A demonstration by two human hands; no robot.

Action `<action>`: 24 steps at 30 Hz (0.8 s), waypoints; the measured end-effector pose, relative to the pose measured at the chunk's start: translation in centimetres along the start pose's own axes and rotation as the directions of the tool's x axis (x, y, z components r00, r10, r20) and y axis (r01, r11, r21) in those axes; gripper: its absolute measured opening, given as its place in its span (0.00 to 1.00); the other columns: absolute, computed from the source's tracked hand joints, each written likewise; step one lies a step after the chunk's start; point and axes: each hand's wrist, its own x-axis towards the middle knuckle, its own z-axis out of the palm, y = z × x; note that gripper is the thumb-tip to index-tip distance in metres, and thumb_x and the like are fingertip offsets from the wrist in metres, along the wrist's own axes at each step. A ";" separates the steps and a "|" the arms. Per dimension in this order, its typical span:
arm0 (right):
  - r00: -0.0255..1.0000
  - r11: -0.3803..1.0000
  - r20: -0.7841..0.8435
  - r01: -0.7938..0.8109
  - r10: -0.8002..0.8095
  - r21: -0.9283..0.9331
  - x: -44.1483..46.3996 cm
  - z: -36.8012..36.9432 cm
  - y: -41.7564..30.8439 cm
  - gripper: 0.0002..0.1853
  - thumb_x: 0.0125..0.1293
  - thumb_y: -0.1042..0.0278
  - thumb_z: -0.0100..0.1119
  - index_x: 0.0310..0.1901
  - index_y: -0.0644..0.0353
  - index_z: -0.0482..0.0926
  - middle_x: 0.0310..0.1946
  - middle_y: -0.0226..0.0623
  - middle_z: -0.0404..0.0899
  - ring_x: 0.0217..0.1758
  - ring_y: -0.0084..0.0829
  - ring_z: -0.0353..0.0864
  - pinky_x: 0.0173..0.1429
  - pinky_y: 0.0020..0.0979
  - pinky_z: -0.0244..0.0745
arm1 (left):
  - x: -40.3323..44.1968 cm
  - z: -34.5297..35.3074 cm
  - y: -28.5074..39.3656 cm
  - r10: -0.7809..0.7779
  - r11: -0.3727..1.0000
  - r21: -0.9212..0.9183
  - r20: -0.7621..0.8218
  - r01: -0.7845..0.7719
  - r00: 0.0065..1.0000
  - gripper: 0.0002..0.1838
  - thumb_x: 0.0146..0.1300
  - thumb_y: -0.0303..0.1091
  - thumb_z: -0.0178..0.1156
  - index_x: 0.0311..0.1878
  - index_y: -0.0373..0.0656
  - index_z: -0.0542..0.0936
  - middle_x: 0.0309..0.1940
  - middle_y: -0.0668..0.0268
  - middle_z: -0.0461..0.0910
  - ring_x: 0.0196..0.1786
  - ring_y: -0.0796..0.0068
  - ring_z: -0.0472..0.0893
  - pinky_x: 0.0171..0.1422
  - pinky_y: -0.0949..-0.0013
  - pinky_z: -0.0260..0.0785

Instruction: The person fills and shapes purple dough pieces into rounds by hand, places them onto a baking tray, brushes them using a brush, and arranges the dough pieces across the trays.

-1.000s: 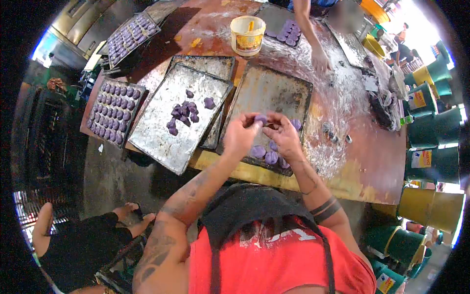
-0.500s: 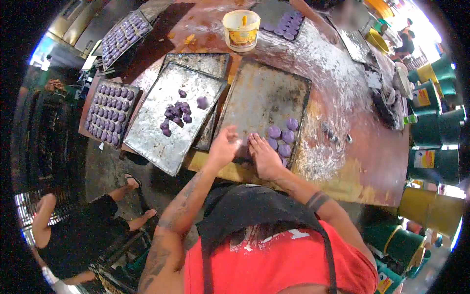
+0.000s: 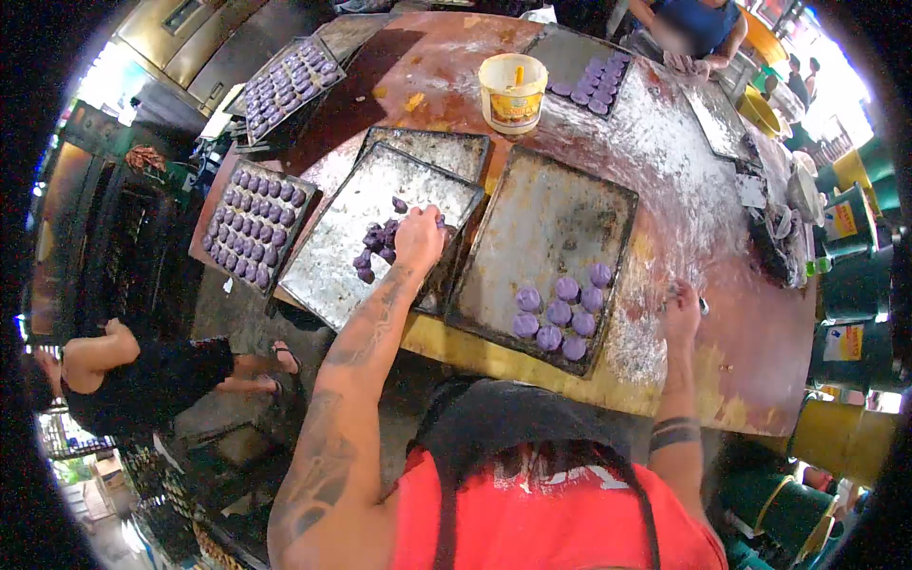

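My left hand reaches over the floured metal tray, fingers curled down around a purple dough ball that shows only at its edge. Beside it lies a heap of dark purple lumps. On the darker baking tray in front of me, several flattened purple dough rounds sit at the near right. My right hand is closed low over the floury tabletop, right of that tray. What its fingers hold is hidden; a small shiny object shows just beside them.
A white bucket with a yellow handle inside stands at the back. Filled trays of purple pieces are at left, another tray at the far side. A co-worker works across the table; another person is at left. Green buckets line the right.
Both hands have left the dark tray: the left moved to the dough on the floured tray, the right out to the floury tabletop. The view has shifted, and the rounds are uncovered.
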 end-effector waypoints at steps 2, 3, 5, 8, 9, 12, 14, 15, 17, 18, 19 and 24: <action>0.962 0.858 -0.119 -0.158 0.245 0.488 -1.5 -0.4 0.3 0.09 0.67 0.64 0.54 0.43 0.58 0.79 0.37 0.38 0.79 0.33 0.32 0.76 0.37 0.29 0.72 | 0.0 -0.7 -0.2 -0.030 0.998 -0.053 -0.040 0.028 0.999 0.09 0.58 0.30 0.61 0.42 0.43 0.78 0.36 0.53 0.79 0.42 0.49 0.81 0.45 0.52 0.74; 0.920 0.706 -0.128 -0.191 0.372 0.682 -2.6 -0.8 -0.4 0.08 0.68 0.64 0.53 0.40 0.57 0.79 0.34 0.36 0.78 0.30 0.29 0.74 0.34 0.28 0.70 | 0.1 -1.1 -0.2 -0.042 0.996 -0.082 -0.059 0.037 0.997 0.09 0.58 0.29 0.60 0.43 0.43 0.78 0.37 0.52 0.80 0.42 0.48 0.81 0.45 0.51 0.74; 0.838 0.357 0.039 -0.274 0.545 0.893 -5.1 -1.5 -6.6 0.09 0.71 0.62 0.50 0.35 0.54 0.76 0.30 0.31 0.75 0.24 0.25 0.69 0.28 0.26 0.66 | 0.3 -3.3 0.6 -0.142 0.979 -0.159 -0.100 0.125 0.985 0.11 0.59 0.26 0.59 0.46 0.40 0.79 0.37 0.52 0.83 0.39 0.54 0.83 0.44 0.54 0.74; 0.827 0.172 0.361 -0.468 0.430 0.867 -5.9 1.6 -2.3 0.09 0.70 0.61 0.50 0.32 0.51 0.72 0.24 0.25 0.70 0.21 0.23 0.67 0.20 0.26 0.60 | -0.3 -4.9 -0.5 -0.431 0.570 -0.719 0.151 0.398 0.890 0.10 0.60 0.22 0.59 0.45 0.38 0.78 0.37 0.58 0.83 0.37 0.63 0.82 0.42 0.62 0.76; 0.804 0.184 0.387 -0.508 0.451 0.841 -5.8 3.2 -3.3 0.09 0.70 0.61 0.51 0.31 0.51 0.72 0.22 0.24 0.70 0.20 0.23 0.66 0.18 0.26 0.58 | -0.6 -4.1 -1.4 -0.484 0.241 -0.851 0.312 0.467 0.818 0.09 0.60 0.20 0.59 0.44 0.37 0.78 0.37 0.58 0.82 0.37 0.64 0.82 0.43 0.64 0.78; 0.977 0.758 0.173 -0.207 0.125 0.619 -4.3 10.5 -2.1 0.07 0.68 0.62 0.55 0.34 0.53 0.74 0.23 0.21 0.70 0.21 0.19 0.66 0.21 0.22 0.57 | -1.8 -0.5 -2.1 -0.464 -0.580 -0.742 0.641 0.337 0.611 0.08 0.60 0.16 0.57 0.42 0.35 0.76 0.38 0.58 0.81 0.36 0.64 0.82 0.44 0.65 0.82; 0.951 0.835 0.305 -0.209 0.052 0.510 -3.3 11.2 -8.1 0.05 0.66 0.64 0.58 0.39 0.54 0.77 0.26 0.20 0.71 0.24 0.17 0.65 0.26 0.21 0.60 | -2.1 -0.3 -0.1 -0.531 -0.556 -0.786 0.586 0.270 0.612 0.08 0.60 0.15 0.56 0.41 0.34 0.75 0.38 0.57 0.80 0.38 0.60 0.83 0.44 0.62 0.84; 0.902 0.815 0.421 -0.312 0.093 0.488 -3.1 10.2 -14.1 0.06 0.65 0.65 0.60 0.41 0.55 0.79 0.28 0.20 0.72 0.26 0.16 0.65 0.28 0.21 0.62 | -2.1 1.6 -1.2 -0.496 -0.570 -0.777 0.584 0.266 0.643 0.09 0.61 0.15 0.56 0.44 0.33 0.76 0.38 0.55 0.81 0.38 0.58 0.83 0.42 0.62 0.84; 0.853 0.853 0.520 -0.304 0.046 0.424 -3.0 9.3 -19.7 0.09 0.64 0.67 0.61 0.45 0.57 0.80 0.31 0.21 0.73 0.30 0.15 0.66 0.32 0.21 0.64 | -3.3 -1.8 1.3 -0.358 -0.576 -0.742 0.607 0.344 0.709 0.11 0.62 0.15 0.54 0.47 0.34 0.76 0.39 0.55 0.81 0.38 0.59 0.83 0.41 0.62 0.84; 0.828 0.871 0.560 -0.299 0.033 0.390 -2.7 9.9 -19.6 0.10 0.64 0.68 0.62 0.45 0.57 0.80 0.33 0.23 0.74 0.33 0.15 0.67 0.35 0.22 0.66 | -3.3 -3.2 2.2 -0.288 -0.573 -0.729 0.607 0.375 0.741 0.12 0.62 0.15 0.53 0.48 0.34 0.77 0.39 0.54 0.82 0.38 0.59 0.83 0.41 0.62 0.84; 0.801 0.887 0.598 -0.292 0.023 0.357 -2.5 10.9 -19.3 0.10 0.63 0.68 0.62 0.46 0.58 0.80 0.34 0.24 0.75 0.35 0.16 0.68 0.37 0.22 0.67 | -3.1 -2.7 2.1 -0.297 -0.484 -0.769 0.593 0.417 0.749 0.14 0.63 0.16 0.51 0.50 0.36 0.78 0.41 0.54 0.82 0.38 0.62 0.83 0.40 0.64 0.83; 0.749 0.944 0.643 -0.076 -0.158 0.320 -4.5 9.8 -27.0 0.20 0.63 0.65 0.63 0.56 0.58 0.78 0.51 0.44 0.81 0.50 0.33 0.81 0.53 0.33 0.77 | -5.7 -5.1 6.4 0.028 -0.439 -0.730 0.572 0.524 0.820 0.11 0.65 0.19 0.53 0.49 0.37 0.80 0.41 0.57 0.83 0.39 0.67 0.84 0.44 0.65 0.82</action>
